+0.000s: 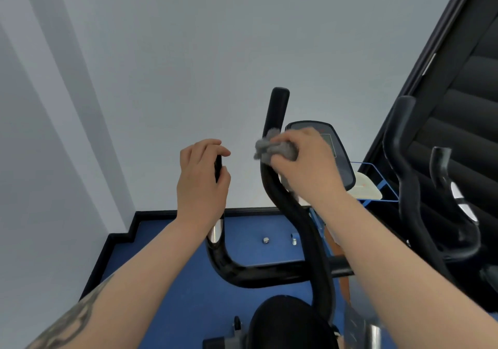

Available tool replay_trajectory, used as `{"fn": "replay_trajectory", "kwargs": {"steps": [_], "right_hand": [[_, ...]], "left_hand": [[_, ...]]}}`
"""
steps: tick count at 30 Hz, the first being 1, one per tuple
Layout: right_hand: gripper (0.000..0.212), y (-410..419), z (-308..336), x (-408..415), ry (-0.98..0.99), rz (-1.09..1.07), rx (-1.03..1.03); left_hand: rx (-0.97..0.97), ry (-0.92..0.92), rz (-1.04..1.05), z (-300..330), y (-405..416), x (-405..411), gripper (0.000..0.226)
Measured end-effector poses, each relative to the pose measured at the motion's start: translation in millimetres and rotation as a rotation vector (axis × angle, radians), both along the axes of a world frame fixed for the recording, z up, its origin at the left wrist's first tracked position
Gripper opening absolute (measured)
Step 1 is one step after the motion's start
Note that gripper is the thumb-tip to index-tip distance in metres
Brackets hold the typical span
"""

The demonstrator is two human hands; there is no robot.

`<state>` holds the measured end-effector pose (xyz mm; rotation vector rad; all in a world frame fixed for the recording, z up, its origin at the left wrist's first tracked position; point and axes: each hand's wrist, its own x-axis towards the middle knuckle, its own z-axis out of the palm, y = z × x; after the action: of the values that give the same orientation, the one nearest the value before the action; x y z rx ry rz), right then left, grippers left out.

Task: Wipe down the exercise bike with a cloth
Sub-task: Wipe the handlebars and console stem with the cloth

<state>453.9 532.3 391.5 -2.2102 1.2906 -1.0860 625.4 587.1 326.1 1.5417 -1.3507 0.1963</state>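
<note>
Grey cloth [275, 149] gripped by right hand [304, 165] fingers on handlebar [277, 187] | left hand [202, 178] curled round 9 o'clock grip [217, 166] | firm wrapped strokes advised

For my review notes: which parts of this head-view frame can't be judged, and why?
- Left handlebar grip: mostly covered by the left hand, head view.
- Console screen: partly behind the right hand and grey cloth; readout too blurred to read.
- Saddle: cut off by the bottom edge.
- Second machine: cut off by the right edge.
</note>
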Motion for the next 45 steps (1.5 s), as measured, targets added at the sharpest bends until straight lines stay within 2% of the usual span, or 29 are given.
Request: {"fn": "replay_trajectory", "kwargs": {"steps": [2, 6, 9, 12, 16, 19, 23, 26, 29, 33, 34, 37, 38, 41, 43, 45], "right_hand": [[0.029, 0.7, -1.5, 5.6, -0.097, 0.045, 0.015], [0.032, 21.0, -31.1, -11.7, -0.113, 0.152, 0.03], [0.033, 7.2, -20.4, -29.8, -0.204, 0.219, 0.194], [0.033, 2.0, -14.3, -14.7, -0.33, 0.208, 0.179], [0.038, 17.2, -35.6, -23.1, -0.204, 0.188, 0.201], [0.035, 9.5, -21.2, -45.8, -0.081, 0.226, 0.238], [0.037, 12.6, -14.2, -15.3, -0.197, 0.223, 0.143], [0.044, 32.1, -39.6, -10.6, -0.094, 0.216, 0.026], [0.046, 26.1, -34.0, -26.5, -0.01, 0.207, 0.014], [0.044, -1.9, -4.7, -5.6, -0.184, 0.115, -0.083], [0.045, -2.3, -5.4, 3.5, -0.143, 0.118, -0.099], [0.042, 5.1, -22.9, 13.5, 0.178, 0.064, -0.194], [0.041, 5.3, -22.2, 12.2, 0.226, 0.074, -0.206], [0.042, -7.0, 4.4, 13.1, 0.167, 0.16, -0.283], [0.045, -16.1, 20.1, 19.1, 0.109, 0.096, -0.364], [0.045, -16.1, 21.1, 25.5, 0.191, 0.006, -0.397]], "left_hand": [[-0.001, 0.001, -0.002, 0.1, -0.5, 0.4, 0.033], [-0.003, 0.004, -0.007, 0.5, 0.0, 0.4, 0.033], [-0.009, 0.016, -0.007, 1.1, 0.1, -0.2, 0.033], [-0.011, 0.003, -0.005, 1.3, 0.0, -0.1, 0.033], [-0.003, 0.001, -0.005, 2.9, 0.5, -0.8, 0.033], [-0.001, 0.004, -0.01, 2.5, 0.8, -1.5, 0.033], [0.007, -0.007, -0.008, 2.1, 1.7, 0.3, 0.032], [0.006, -0.016, -0.007, 2.7, 1.5, -0.6, 0.031], [0.005, -0.009, -0.002, 2.9, 1.3, -1.3, 0.031], [0.006, -0.01, 0.003, 3.1, 1.2, -0.9, 0.031], [0.007, -0.012, 0.005, 3.4, 1.2, -0.7, 0.031], [0.013, -0.025, 0.003, 3.3, 1.1, -1.0, 0.03], [0.009, -0.025, 0.004, 3.0, 1.0, -0.8, 0.031], [0.01, -0.028, 0.014, 2.9, 1.2, -0.2, 0.031], [0.012, -0.033, 0.017, 2.0, 1.6, 0.6, 0.031], [0.01, -0.042, 0.009, 1.0, 0.8, 1.2, 0.031]]}}
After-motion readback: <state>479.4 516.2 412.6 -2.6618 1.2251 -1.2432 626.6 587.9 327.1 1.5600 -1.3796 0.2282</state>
